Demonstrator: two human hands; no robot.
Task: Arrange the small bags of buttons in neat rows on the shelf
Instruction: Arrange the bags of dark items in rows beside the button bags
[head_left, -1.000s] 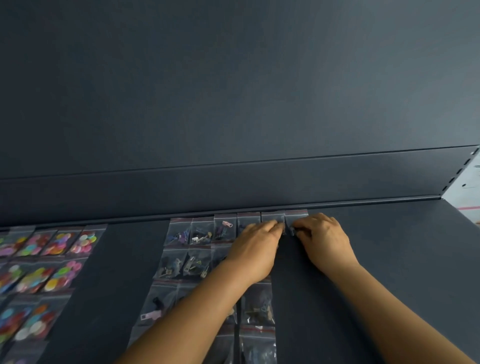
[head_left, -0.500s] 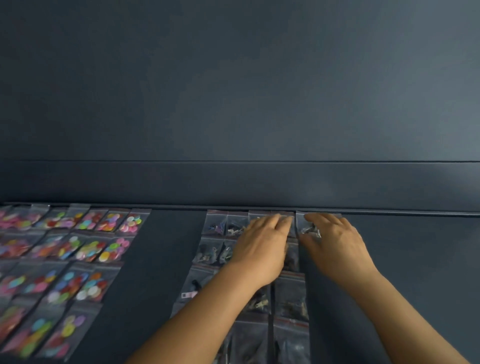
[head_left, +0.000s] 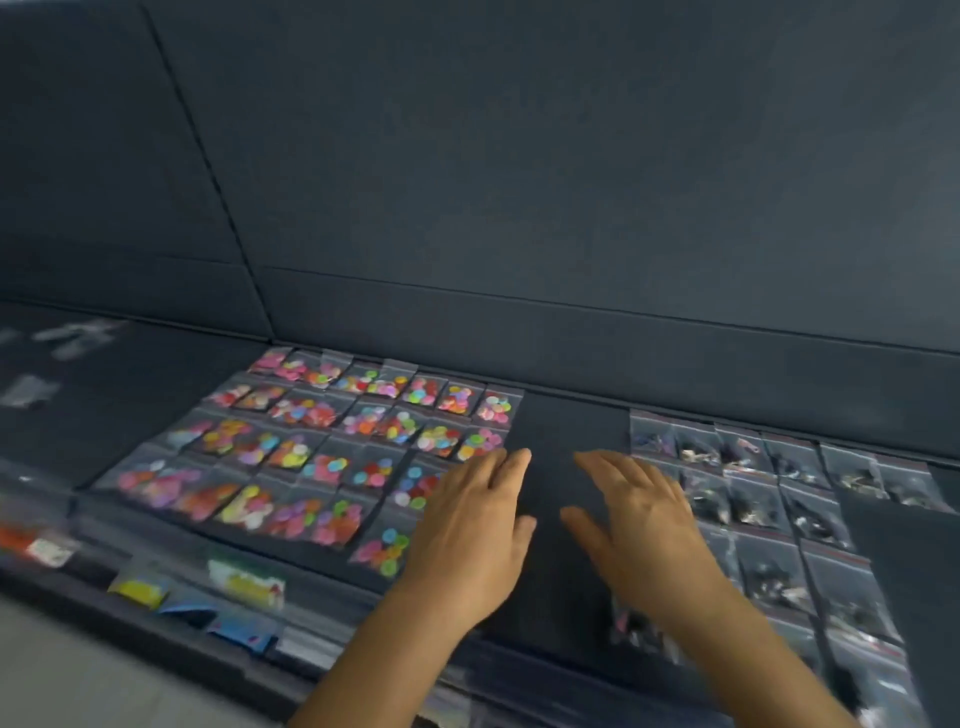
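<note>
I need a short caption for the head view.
Both open hands, left hand and right hand, hover between colourful button bags and dark-part bags.

No legible text, labels or numbers anywhere; frame blurred.

- The dark shelf (head_left: 566, 431) runs left to right, with a raised back panel behind it.
- On its left half lie clear bags of coloured buttons (head_left: 332, 452), laid flat in close rows.
- On its right half lie clear bags of dark metal bits (head_left: 769, 499), also in rows; what they hold is blurred.
- Between the two groups is a bare strip of shelf.
- Along the front edge lie more small packets (head_left: 244, 582), blurred.
</note>
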